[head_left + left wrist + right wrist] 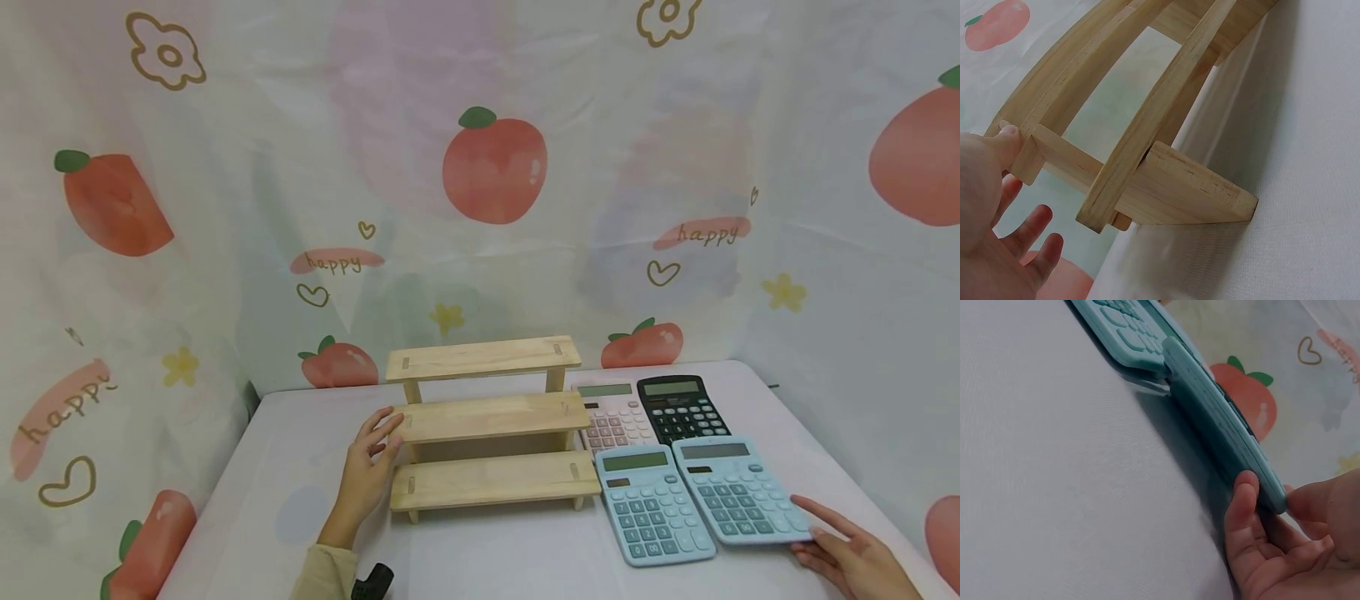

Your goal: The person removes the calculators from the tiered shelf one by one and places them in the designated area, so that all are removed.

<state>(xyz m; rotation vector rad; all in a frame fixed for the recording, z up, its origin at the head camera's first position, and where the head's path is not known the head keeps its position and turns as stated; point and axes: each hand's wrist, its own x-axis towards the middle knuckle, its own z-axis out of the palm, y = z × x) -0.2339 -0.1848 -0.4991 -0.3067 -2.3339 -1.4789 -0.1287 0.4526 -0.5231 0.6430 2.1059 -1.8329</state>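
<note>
A three-tier wooden display stand [491, 417] stands on the table, its steps rising toward the back. My left hand [371, 467] holds the left end of its middle shelf [1054, 119], with the other fingers spread in the left wrist view. At the right, my right hand [855, 550] pinches the lower right edge of a light blue calculator [738, 492] between thumb and fingers. In the right wrist view this calculator [1216, 425] is tilted, the gripped edge raised off the table. A second light blue calculator [652, 504] lies face up beside it, near the stand's bottom shelf.
Behind the blue calculators lie a pink and white calculator [611, 417], partly hidden by the stand, and a black calculator [682, 408]. A fruit-print cloth [495, 275] hangs around the back and sides of the white table [480, 554].
</note>
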